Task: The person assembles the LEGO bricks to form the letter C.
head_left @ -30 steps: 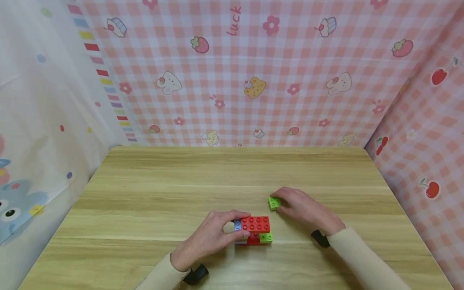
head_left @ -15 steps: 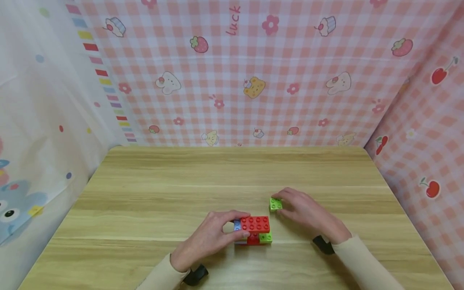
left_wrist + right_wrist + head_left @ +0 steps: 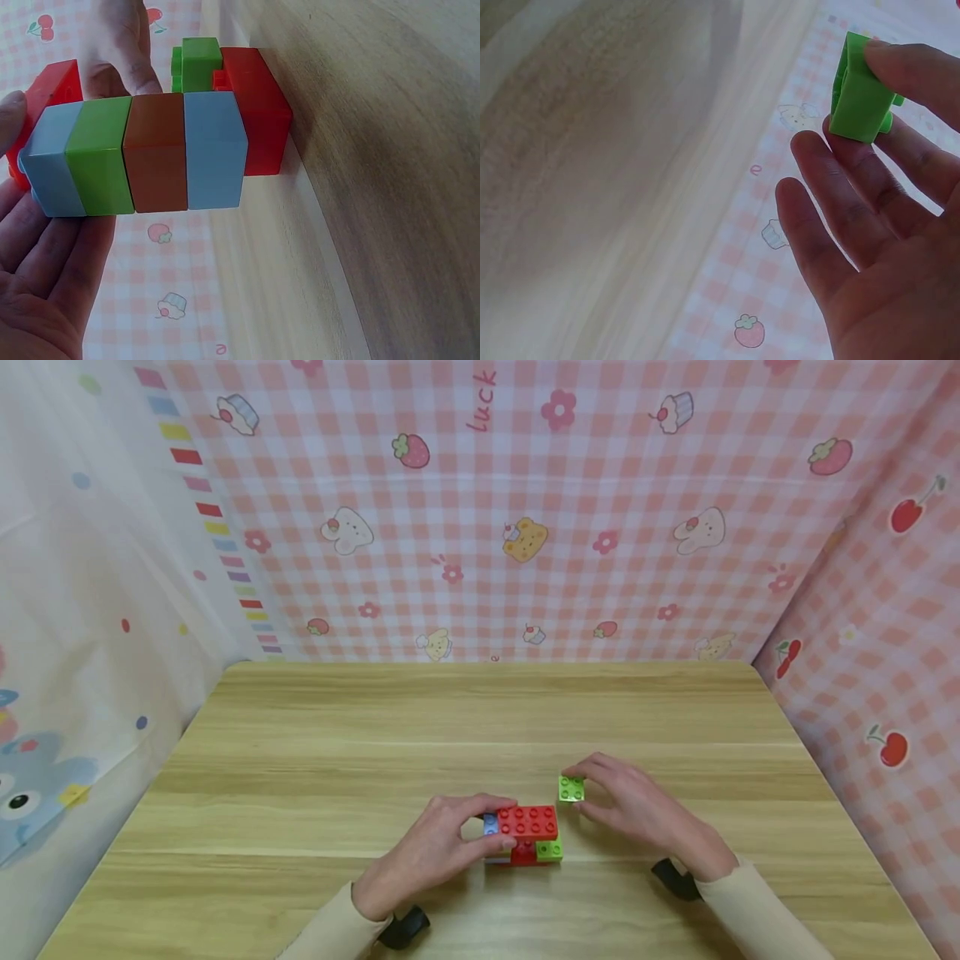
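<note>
My left hand [image 3: 438, 847] grips the upper end of a toy building-brick stack, with thumb and fingers on opposite sides. In the left wrist view, light blue [image 3: 215, 150], brown [image 3: 155, 154], green [image 3: 99, 159] and another light blue brick [image 3: 54, 161] form a column. That column rises from a red base brick [image 3: 259, 112]. A long red brick [image 3: 527, 822] lies on top and overhangs to the right. Beneath the overhang, a small green brick [image 3: 550, 850] sits on the base. Just right of the stack, my right hand [image 3: 633, 802] pinches a loose green two-by-two brick [image 3: 571, 788], studs up.
The wooden table [image 3: 375, 718] reaches back to a pink checked cloth [image 3: 480, 485]. A white patterned cloth [image 3: 90, 577] hangs at the left, another checked cloth [image 3: 862, 652] at the right. Each wrist wears a black band [image 3: 405, 928].
The right hand, with the green brick, has shifted slightly toward the viewer and its fingers uncover more of the brick. The left hand and the stack stay nearly still.
</note>
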### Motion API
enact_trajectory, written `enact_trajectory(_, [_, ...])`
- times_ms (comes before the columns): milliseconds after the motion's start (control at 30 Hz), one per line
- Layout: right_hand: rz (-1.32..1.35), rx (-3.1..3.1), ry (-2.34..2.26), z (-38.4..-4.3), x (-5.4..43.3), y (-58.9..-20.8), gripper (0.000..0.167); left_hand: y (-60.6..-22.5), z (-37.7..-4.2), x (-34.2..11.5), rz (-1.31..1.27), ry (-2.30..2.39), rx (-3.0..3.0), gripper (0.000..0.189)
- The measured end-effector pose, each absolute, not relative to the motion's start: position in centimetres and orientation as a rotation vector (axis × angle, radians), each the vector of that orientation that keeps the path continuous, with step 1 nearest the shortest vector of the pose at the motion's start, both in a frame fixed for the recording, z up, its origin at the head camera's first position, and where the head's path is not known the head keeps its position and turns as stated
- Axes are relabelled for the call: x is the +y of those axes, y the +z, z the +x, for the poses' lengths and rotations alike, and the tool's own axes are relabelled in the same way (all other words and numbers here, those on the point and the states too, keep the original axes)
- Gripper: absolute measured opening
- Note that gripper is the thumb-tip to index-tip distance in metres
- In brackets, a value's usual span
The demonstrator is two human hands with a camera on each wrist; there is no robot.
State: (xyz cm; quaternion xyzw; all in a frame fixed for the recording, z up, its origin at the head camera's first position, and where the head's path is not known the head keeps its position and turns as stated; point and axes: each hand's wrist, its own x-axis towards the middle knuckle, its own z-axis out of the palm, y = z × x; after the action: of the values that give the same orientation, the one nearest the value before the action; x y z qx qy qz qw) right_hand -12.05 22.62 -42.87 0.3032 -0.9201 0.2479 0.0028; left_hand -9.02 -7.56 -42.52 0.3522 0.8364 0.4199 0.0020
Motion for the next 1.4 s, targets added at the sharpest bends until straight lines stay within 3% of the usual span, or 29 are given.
enact_trajectory(1400, [1.073,-2.731,0.981,-8.4,21.4,-42.5,0.041,-42.5,-8.9,-7.7,1.083,1.336,2.587,0.040])
